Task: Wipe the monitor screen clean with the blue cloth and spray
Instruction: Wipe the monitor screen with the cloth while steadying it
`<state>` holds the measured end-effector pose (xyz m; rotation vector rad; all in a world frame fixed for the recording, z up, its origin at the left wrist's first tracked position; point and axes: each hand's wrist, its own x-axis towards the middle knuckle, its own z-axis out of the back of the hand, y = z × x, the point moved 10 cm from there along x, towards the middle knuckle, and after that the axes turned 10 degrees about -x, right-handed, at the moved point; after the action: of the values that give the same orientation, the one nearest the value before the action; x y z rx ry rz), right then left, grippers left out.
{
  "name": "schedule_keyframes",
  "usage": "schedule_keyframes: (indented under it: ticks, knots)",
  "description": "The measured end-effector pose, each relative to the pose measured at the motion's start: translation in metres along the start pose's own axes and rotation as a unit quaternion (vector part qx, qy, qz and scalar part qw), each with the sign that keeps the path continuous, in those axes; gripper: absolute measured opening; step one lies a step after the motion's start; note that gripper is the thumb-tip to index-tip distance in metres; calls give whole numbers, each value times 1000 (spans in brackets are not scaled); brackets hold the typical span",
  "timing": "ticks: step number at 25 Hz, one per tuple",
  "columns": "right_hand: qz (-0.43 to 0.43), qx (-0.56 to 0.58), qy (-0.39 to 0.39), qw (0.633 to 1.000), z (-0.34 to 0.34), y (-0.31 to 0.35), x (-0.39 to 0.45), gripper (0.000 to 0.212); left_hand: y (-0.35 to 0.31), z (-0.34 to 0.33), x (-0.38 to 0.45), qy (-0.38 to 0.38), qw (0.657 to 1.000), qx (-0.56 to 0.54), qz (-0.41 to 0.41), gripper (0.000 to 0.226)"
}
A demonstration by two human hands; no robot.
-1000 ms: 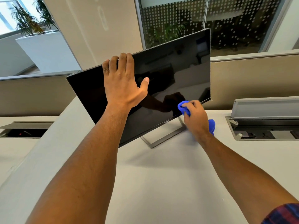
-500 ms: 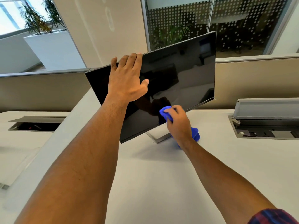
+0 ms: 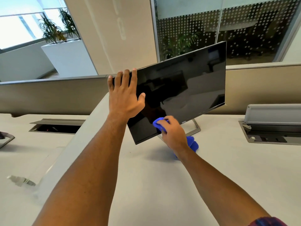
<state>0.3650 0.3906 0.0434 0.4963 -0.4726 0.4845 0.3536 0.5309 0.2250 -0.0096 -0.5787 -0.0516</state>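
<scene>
A black monitor (image 3: pixel 192 88) stands on a silver stand (image 3: pixel 196 128) on the white desk (image 3: pixel 154 185), its screen dark and reflective. My left hand (image 3: pixel 124 97) grips the monitor's top left corner, fingers hooked over the upper edge and thumb on the screen. My right hand (image 3: pixel 173 132) holds a crumpled blue cloth (image 3: pixel 158 123) and presses it against the lower part of the screen, left of the logo. More of the cloth hangs below my wrist. No spray bottle is in view.
An open cable box with a raised grey lid (image 3: pixel 272 126) sits in the desk at right. Another cable slot (image 3: pixel 55 126) lies at left. A beige partition (image 3: pixel 48 97) runs behind the desk. A second monitor's base (image 3: pixel 4 139) shows at the far left.
My right hand has slid the blue cloth leftward along the bottom of the screen, from near the lower right corner past the logo. My left hand stays on the top left corner.
</scene>
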Motion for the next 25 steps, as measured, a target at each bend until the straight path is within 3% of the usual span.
schedule_keyframes:
  ticks: [1,2,4,5,7,8,11,12,14,15,17,18,21,24,25]
  knots:
    - [-44,11,-17,999,0,-2,1,42,1,-1,0,5,1000,-1,3,88]
    - [-25,4,-8,1000,-2,11,1,41,2,-1,0,10,1000,-1,8,89]
    - [134,-56,5,989,-13,54,-9,38,7,-1,0,21,1000,-5,12,89]
    - [148,-49,0,988,-12,59,-10,38,9,-1,0,27,1000,-10,10,88]
    - [6,16,-28,999,-6,36,-3,38,10,0,2,37,999,-24,5,88]
    - [-23,20,-38,999,-7,36,-4,37,11,0,2,41,999,-31,5,87]
    - [170,-44,-8,984,-20,86,-16,35,11,-1,1,41,998,-41,14,88]
    - [167,-32,-10,985,-19,84,-14,35,11,-1,0,40,998,-41,17,88]
    - [43,16,-32,998,-16,59,-5,38,11,-2,-1,36,998,-43,22,88]
    - [36,10,-27,999,-17,59,-7,39,11,-2,-1,35,998,-45,25,88]
    - [151,-44,7,988,-30,83,-17,37,11,-3,-1,34,998,-50,30,88]
    - [167,-42,13,985,-32,83,-20,38,11,-4,-2,32,998,-52,31,88]
    - [51,-5,-3,999,-27,59,-15,43,10,-4,-2,22,997,-54,41,88]
    - [183,-53,42,981,-40,85,-29,43,6,-3,-2,7,998,-38,48,89]
    - [157,-43,34,986,-36,79,-26,44,5,-2,-2,2,998,-32,46,90]
